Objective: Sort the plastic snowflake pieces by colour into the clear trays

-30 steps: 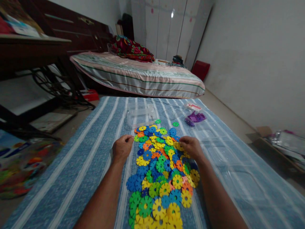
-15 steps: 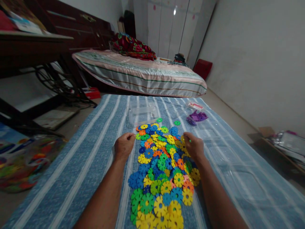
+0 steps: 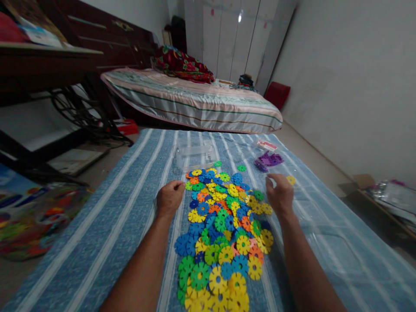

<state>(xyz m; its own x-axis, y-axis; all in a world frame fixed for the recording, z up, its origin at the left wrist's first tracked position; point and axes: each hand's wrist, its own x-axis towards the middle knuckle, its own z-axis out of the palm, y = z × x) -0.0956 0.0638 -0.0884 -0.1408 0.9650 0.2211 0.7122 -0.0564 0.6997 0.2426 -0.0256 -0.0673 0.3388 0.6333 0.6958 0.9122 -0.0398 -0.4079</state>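
Observation:
A long, thick pile of flower-shaped plastic discs [image 3: 224, 219] in yellow, blue, green and orange lies between my hands. My left hand [image 3: 169, 199] rests at the far left edge of the pile. Its fingers are curled in, thumb against forefinger, close to a light green disc [image 3: 188, 186]; whether anything is pinched there is hidden. My right hand [image 3: 281, 193] hovers right of the pile with thumb and forefinger apart and the other fingers curled. Just past its knuckles a yellow disc [image 3: 290, 180] shows over a clear plastic tray [image 3: 305, 203].
More clear trays [image 3: 338, 255] line the right side of the striped cloth [image 3: 123, 216]. A clear box [image 3: 195, 157] stands behind the pile, and purple pieces [image 3: 269, 159] lie at the far right. A bed [image 3: 195, 102] stands beyond; a bag of colourful pieces [image 3: 48, 216] is at left.
My right hand has moved right, away from the pile. A yellow disc now shows beside it at the far tray, and discs it had covered are visible. My left hand stays put.

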